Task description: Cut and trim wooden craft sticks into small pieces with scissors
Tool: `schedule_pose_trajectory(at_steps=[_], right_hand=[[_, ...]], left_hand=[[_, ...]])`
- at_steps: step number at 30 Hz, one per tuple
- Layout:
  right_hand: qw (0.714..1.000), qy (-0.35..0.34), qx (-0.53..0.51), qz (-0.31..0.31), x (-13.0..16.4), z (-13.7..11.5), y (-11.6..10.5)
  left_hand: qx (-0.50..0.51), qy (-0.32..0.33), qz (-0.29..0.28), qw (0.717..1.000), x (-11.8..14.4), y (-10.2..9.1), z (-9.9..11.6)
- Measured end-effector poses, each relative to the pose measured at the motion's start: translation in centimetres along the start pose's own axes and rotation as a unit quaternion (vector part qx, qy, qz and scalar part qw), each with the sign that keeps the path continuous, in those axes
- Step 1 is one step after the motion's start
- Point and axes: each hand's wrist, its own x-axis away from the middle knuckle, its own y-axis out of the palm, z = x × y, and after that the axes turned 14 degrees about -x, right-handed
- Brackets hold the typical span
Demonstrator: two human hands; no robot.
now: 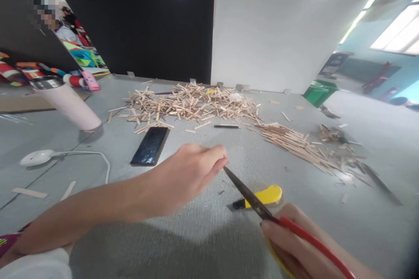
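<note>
My right hand (294,244) grips red-handled scissors (255,202) at the lower right, their dark blades pointing up and left. My left hand (190,174) reaches across from the left with its fingertips pinched together at the tip of the blades; anything held between the fingers is too small to tell. A yellow and black utility knife (266,195) lies on the grey table (183,244) just behind the blades. A big heap of wooden sticks (186,104) lies at the far middle of the table, and a row of longer sticks (294,141) lies to the right.
A black phone (150,146) lies face up left of centre. A pink tumbler (70,102) stands at the left, with a white round device and cable (37,157) in front. Stick scraps (340,157) litter the right. A green bin (319,91) stands beyond the table. A person sits far left.
</note>
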Motion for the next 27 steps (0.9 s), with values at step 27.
schedule_pose_trajectory(at_steps=[27], right_hand=[[0.988,-0.022,-0.062,-0.137,0.1,0.3,0.6]], left_hand=[[0.170,-0.114,0.048,0.978,-1.0,-0.8,0.4]])
